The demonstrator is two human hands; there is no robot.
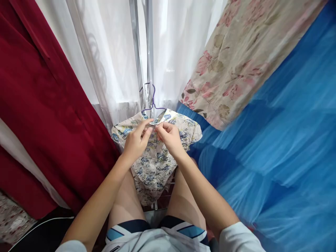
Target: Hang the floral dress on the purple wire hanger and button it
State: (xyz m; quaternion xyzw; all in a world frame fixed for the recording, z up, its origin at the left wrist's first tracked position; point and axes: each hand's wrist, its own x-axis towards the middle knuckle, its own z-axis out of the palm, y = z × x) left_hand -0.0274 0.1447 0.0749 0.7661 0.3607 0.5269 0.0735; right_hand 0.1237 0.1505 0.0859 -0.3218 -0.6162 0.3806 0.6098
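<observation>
A white short-sleeved top (153,168) with blue and yellow flowers hangs in front of me on a purple hanger (153,98). At the middle of its neckline, my left hand (136,140) pinches the fabric edge, the index finger reaching along the collar. My right hand (170,137) is closed on the other side of the same opening, thumb and fingertips together. The fingertips of both hands nearly meet. Whatever small fastening lies between them is hidden. Below the hands, the top drops between my knees.
Metal poles (149,45) rise behind the hanger, before white sheer curtains (112,52). Dark red cloth (52,105) hangs at the left. On the right are a pink-flowered beige cloth (223,70) and layered blue tulle (275,150). A black rounded object (42,232) sits lower left.
</observation>
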